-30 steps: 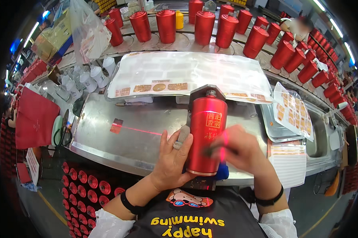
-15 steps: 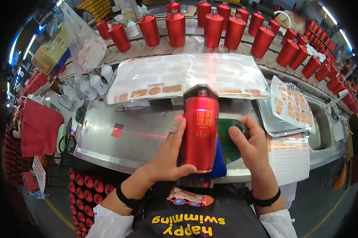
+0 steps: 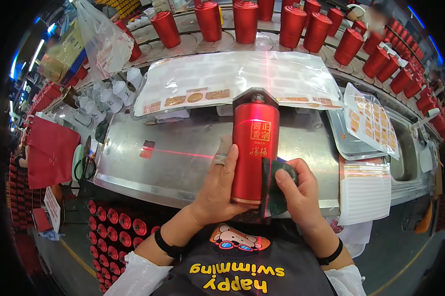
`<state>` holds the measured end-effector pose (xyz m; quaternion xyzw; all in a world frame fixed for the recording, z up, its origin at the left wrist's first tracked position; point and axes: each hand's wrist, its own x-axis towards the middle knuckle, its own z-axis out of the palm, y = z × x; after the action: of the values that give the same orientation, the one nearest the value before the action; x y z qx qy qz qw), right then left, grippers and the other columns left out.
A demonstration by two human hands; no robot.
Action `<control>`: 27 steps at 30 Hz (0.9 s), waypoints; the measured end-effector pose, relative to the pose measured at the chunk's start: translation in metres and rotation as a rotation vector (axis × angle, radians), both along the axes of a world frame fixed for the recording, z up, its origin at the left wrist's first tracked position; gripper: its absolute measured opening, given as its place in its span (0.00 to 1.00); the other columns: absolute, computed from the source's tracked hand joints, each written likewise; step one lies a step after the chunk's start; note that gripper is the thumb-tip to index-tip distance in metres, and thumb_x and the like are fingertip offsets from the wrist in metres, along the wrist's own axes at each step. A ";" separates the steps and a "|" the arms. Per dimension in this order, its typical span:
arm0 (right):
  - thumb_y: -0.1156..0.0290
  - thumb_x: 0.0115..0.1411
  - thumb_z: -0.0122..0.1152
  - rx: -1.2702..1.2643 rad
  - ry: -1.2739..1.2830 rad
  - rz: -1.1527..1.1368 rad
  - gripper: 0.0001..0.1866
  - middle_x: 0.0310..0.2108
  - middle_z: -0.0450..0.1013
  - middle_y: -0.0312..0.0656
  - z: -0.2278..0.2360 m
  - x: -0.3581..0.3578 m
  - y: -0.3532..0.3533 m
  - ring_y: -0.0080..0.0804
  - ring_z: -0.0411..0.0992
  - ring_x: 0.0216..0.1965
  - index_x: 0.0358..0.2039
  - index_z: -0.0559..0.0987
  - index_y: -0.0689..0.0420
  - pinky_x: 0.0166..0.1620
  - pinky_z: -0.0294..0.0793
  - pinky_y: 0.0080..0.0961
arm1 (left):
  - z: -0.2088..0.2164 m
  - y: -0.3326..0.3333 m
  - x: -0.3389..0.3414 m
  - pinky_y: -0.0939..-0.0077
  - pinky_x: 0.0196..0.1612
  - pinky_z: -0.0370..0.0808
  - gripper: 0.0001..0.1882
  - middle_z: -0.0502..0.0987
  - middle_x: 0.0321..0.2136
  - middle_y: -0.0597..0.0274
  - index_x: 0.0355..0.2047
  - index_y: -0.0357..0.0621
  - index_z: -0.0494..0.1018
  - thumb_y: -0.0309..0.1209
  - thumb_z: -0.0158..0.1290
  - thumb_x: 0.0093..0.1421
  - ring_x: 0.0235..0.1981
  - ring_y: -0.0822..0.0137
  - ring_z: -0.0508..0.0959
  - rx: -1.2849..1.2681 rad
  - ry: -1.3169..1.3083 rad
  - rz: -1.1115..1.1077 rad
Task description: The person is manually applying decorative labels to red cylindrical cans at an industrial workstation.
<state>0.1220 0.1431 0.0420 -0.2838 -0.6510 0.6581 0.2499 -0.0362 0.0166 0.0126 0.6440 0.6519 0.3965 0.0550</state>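
Note:
A red bottle [image 3: 247,170] with a gold label and gold lettering lies in front of me, tilted, its dark neck pointing away. A dark angular piece [image 3: 241,100] sits behind its far end. My left hand [image 3: 215,190] is closed round the bottle's left side and lower end, with a grey covering on one finger. In my right hand [image 3: 304,195], between thumb and fingers, is a dark green flat scraper [image 3: 275,195]. Its edge lies against the lower right of the bottle, below the lettering. A red laser line crosses the bottle. The fingers under the bottle are hidden.
Beneath is a steel table [image 3: 183,133] carrying a small red label [image 3: 147,149]. Beyond lies a label sheet [image 3: 232,74]; red bottles [image 3: 245,24] line a conveyor. Scissors [image 3: 87,163] and a red bag [image 3: 52,153] are left; a white stack [image 3: 365,195] and sink [image 3: 405,153] right.
The scraper has come down and left, from beside the bottle to overlapping its lower right front. My whole view has shifted slightly, and the conveyor bottles appear in different places.

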 end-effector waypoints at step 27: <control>0.66 0.63 0.53 0.189 -0.037 -0.067 0.11 0.22 0.68 0.35 0.004 -0.004 -0.010 0.18 0.64 0.26 0.33 0.68 0.62 0.30 0.66 0.21 | -0.004 0.004 0.000 0.53 0.60 0.58 0.61 0.55 0.59 0.33 0.65 0.29 0.40 0.49 0.66 0.44 0.57 0.37 0.61 0.116 0.044 0.048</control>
<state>0.1177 0.1333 0.0459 -0.2927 -0.7048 0.5799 0.2852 -0.0366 0.0204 0.0087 0.6388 0.6442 0.4205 -0.0065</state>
